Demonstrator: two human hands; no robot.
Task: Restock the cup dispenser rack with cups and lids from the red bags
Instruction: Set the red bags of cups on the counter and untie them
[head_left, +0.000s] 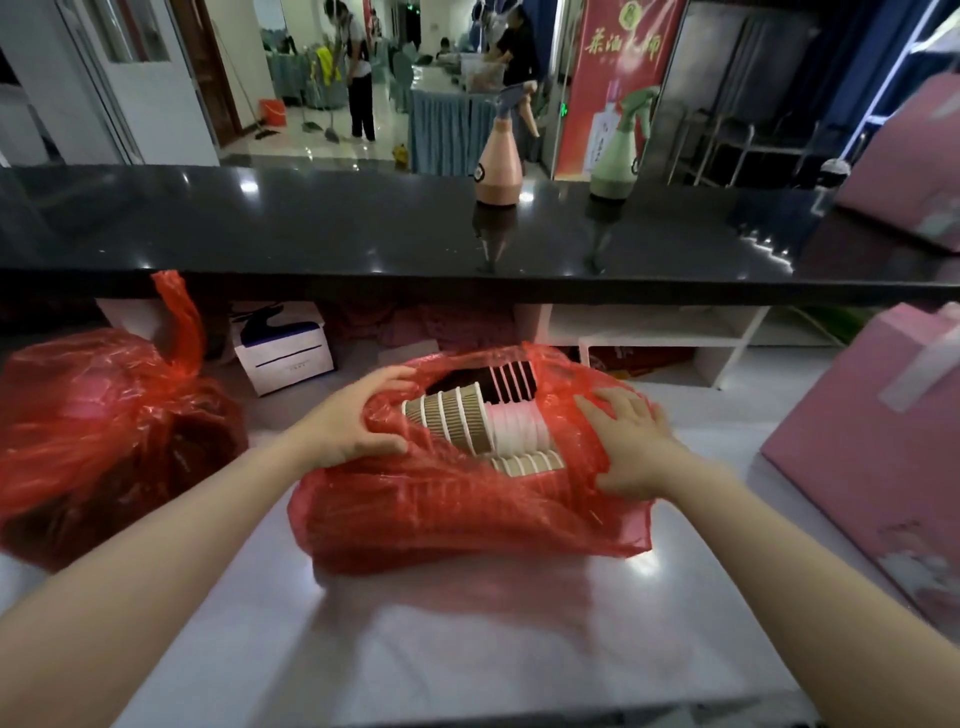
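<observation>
A red plastic bag lies on the white counter in front of me, its mouth spread wide. Inside lie nested stacks of brown ribbed paper cups, white cups, black cups and a lower brown stack. My left hand grips the bag's left rim. My right hand presses flat on the bag's right side, fingers spread. A second red bag, knotted at the top, sits at the left. No dispenser rack is in view.
A raised black countertop runs across behind, carrying a pink spray bottle and a green spray bottle. Pink boxes stand at the right. A white box and white shelf sit under the black counter. People stand far behind.
</observation>
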